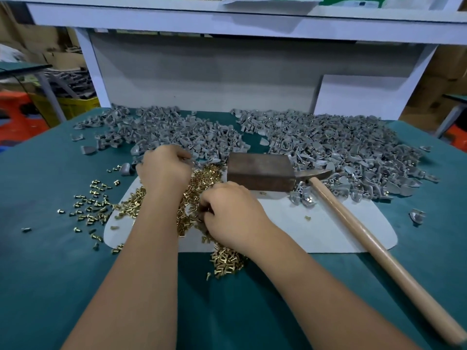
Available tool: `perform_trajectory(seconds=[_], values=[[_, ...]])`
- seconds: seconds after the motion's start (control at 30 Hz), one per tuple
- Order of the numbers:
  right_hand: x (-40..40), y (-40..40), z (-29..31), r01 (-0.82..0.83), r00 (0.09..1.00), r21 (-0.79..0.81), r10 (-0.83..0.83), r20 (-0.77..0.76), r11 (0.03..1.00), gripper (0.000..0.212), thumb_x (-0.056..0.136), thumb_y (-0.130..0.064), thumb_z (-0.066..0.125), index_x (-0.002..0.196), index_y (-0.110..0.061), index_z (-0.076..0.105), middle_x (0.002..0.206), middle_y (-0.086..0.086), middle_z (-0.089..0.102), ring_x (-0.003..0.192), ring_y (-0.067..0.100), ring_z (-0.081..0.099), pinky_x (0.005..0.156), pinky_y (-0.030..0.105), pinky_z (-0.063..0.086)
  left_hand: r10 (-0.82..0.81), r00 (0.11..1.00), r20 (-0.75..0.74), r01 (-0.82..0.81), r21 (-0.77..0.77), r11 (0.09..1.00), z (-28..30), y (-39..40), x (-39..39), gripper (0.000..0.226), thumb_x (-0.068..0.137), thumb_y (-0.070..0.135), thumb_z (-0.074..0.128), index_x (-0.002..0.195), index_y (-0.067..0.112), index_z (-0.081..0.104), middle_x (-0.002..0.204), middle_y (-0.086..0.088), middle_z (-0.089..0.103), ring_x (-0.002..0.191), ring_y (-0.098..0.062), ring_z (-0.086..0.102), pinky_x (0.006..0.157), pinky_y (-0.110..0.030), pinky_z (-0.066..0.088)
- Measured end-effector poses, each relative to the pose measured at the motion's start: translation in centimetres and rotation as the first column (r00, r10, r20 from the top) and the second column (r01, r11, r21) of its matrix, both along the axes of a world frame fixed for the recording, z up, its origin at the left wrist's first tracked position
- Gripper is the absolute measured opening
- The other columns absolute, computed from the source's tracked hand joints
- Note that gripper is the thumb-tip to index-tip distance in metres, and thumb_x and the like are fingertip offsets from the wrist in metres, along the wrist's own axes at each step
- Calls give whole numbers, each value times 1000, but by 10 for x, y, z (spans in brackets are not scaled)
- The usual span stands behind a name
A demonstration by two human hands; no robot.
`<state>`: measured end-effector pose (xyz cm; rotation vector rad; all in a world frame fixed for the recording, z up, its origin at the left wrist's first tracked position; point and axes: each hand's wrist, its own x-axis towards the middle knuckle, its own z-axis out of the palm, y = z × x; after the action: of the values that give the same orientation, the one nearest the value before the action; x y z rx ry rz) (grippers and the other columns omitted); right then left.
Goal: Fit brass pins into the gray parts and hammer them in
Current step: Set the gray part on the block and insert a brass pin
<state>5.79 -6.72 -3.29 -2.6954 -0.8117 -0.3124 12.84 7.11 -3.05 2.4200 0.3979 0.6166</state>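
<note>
Brass pins are heaped on a white mat at the middle of the green table, with strays scattered off the mat to the left and spilling over its near edge. The heap is kept right under the hands, presumably so that a pin can be picked without reaching. The right hand is lowered into the heap with its fingers curled under; whether a pin is pinched cannot be told, since the fingertips are hidden. The left hand is set at the far edge of the heap, where the pins meet the gray parts; its fingers are curled too, and what they hold, if anything, is hidden. It is judged that a part and a pin are being gathered for fitting. The parts lie in two broad piles along the back of the table, one on the left and a larger one on the right; brass glints in the right pile, so it is perhaps the finished lot. A hammer is laid untouched on the mat just right of the hands, head against a brown block, handle slanted toward the right arm, ready to be taken up.
</note>
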Motion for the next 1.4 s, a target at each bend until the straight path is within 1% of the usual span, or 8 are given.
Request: perform_trajectory(seconds=[0.1, 0.3, 0.5, 0.67, 0.87, 1.0, 1.2, 1.4], values=[[2, -1, -2, -21, 999, -3, 22, 41, 1000, 11, 87, -9, 52, 91, -11, 62, 97, 5, 58, 96, 25, 46, 76, 34, 36, -17, 997, 82, 18, -10, 1000, -1, -3, 0, 26, 90, 15, 60, 104, 31, 74, 116, -1, 70, 125, -32, 42, 96, -43, 32], [4, -6, 0, 17, 1000, 181, -13, -21, 983, 3, 95, -18, 50, 94, -15, 51, 90, 6, 60, 92, 24, 50, 73, 41, 45, -137, 966, 220, 186, -219, 958, 0, -8, 1, 32, 88, 1, 56, 106, 22, 72, 103, 2, 66, 74, -11, 58, 61, -24, 41], [11, -14, 2, 69, 992, 357, -103, 78, 931, 9, 89, -15, 57, 81, -19, 53, 82, -6, 58, 84, 14, 48, 69, 33, 43, -226, 936, 269, 319, -382, 868, 5, -20, 0, 22, 93, 11, 62, 111, 21, 71, 90, 10, 67, 79, -3, 62, 74, -20, 53], [25, -35, 10, 214, 951, 501, -295, 88, 838, 19, 87, -14, 61, 79, -30, 54, 80, -19, 47, 89, 7, 48, 78, 23, 41, -358, 888, 289, 445, -343, 827, 16, -48, -8, 15, 93, 17, 64, 100, 26, 73, 96, 15, 68, 90, 8, 56, 77, -9, 37], [38, -70, 12, 358, 890, 716, -451, -68, 599, 13, 86, -9, 63, 86, -21, 68, 91, -5, 64, 86, 11, 58, 81, 29, 50, -499, 848, 179, 530, -252, 810, 8, -88, -13, 12, 91, 26, 65, 86, 35, 71, 103, 8, 65, 118, -22, 51, 106, -45, 40], [41, -79, 12, 384, 878, 804, -448, -167, 453, 19, 85, -6, 64, 87, -25, 65, 80, -13, 63, 75, -2, 58, 69, 15, 48, -440, 892, 100, 450, -133, 883, 0, -97, -12, 17, 92, 38, 63, 76, 42, 62, 124, 11, 60, 132, -16, 25, 107, -40, 16], [43, -80, 10, 399, 877, 801, -440, -191, 447, 23, 84, -8, 65, 85, -30, 63, 77, -16, 62, 72, -3, 57, 58, 9, 40, -346, 934, 89, 357, -185, 916, -5, -95, -8, 14, 97, 37, 54, 97, 36, 67, 137, 12, 54, 138, -13, 18, 111, -41, 12], [44, -82, 8, 384, 890, 801, -416, -189, 459, 33, 81, -2, 64, 82, -35, 58, 76, -12, 65, 72, 0, 60, 59, 11, 42, -346, 928, 134, 369, -233, 900, -5, -92, -10, 8, 92, 37, 59, 96, 35, 66, 111, 20, 48, 131, -7, 20, 108, -39, 16]])
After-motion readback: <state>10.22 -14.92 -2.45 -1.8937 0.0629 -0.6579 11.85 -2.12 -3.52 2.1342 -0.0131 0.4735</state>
